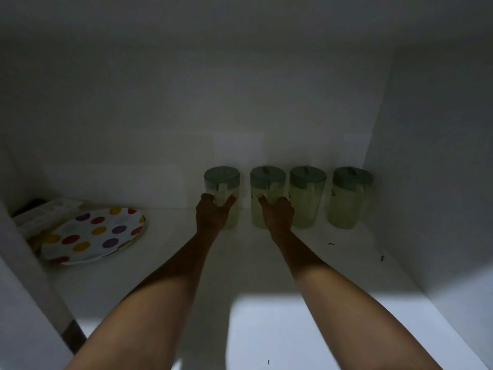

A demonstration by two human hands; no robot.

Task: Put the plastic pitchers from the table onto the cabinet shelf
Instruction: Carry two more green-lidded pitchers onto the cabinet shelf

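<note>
Several pale green plastic pitchers with darker green lids stand upright in a row at the back of the white cabinet shelf [266,263]. My left hand [213,214] grips the handle of the leftmost pitcher [222,180]. My right hand [278,214] grips the handle of the second pitcher [267,180]. Two more pitchers stand to the right, the third pitcher [307,193] and the rightmost pitcher [348,198], untouched and close to the right wall. Both held pitchers rest on the shelf, as far as the dim light shows.
A white plate with coloured polka dots [93,236] lies at the left of the shelf, with a pale tray-like object [45,212] behind it. The cabinet's right wall [426,182] and back wall enclose the shelf. The interior is dark.
</note>
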